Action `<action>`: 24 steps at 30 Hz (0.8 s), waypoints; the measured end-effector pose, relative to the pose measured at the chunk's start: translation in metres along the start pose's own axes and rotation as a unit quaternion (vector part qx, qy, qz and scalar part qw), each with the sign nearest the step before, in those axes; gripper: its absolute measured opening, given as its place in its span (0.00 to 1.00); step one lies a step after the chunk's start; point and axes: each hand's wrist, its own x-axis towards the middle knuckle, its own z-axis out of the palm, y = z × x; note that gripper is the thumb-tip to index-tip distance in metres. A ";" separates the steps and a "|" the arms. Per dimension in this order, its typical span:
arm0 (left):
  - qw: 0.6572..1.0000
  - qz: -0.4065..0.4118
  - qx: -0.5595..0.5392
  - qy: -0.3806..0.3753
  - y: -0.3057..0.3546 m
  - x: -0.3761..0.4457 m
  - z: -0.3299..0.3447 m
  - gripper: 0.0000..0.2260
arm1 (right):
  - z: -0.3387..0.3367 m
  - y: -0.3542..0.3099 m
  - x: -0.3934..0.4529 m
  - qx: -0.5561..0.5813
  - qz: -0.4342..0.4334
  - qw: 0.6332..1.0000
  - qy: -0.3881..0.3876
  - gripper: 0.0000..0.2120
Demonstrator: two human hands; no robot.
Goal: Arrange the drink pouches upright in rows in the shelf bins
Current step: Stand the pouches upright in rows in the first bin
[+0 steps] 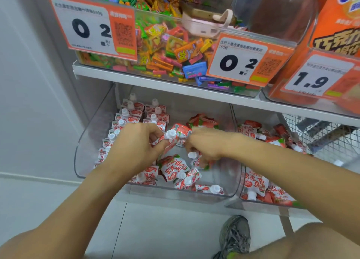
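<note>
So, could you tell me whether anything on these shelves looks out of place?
Yes: a pink phone-like device with a strap lies on the candy in the top bin. Below, pouches at the front of the lower bin lie jumbled, unlike the upright rows behind.

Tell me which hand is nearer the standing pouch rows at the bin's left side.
Left. The left hand sits right beside the upright pouch rows, overlapping their right edge. The right hand is farther right, over the loose pouches.
</note>
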 end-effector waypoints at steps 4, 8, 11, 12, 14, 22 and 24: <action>1.000 0.000 -0.001 0.009 0.001 -0.001 0.001 0.11 | -0.015 0.004 -0.027 0.001 0.027 0.994 0.101 0.13; 1.000 -0.008 -0.001 0.029 0.001 -0.001 0.001 0.10 | -0.013 -0.007 -0.048 0.157 0.020 0.970 0.186 0.15; 0.999 -0.013 -0.007 0.033 0.000 -0.001 0.001 0.09 | -0.001 -0.026 -0.047 0.218 -0.010 0.967 0.129 0.14; 0.999 -0.014 -0.008 0.032 0.000 -0.001 0.001 0.09 | 0.002 -0.031 -0.046 0.240 -0.015 0.964 0.115 0.15; 0.999 -0.015 -0.010 0.028 0.000 -0.001 0.001 0.09 | 0.006 -0.038 -0.044 0.267 -0.007 0.960 0.081 0.20; 1.000 -0.003 -0.017 0.005 0.001 0.000 0.002 0.09 | 0.005 -0.043 -0.048 0.281 0.019 0.960 0.009 0.23; 1.000 -0.002 -0.018 0.007 0.001 0.000 0.003 0.09 | 0.011 -0.043 -0.046 0.273 0.032 0.961 0.026 0.22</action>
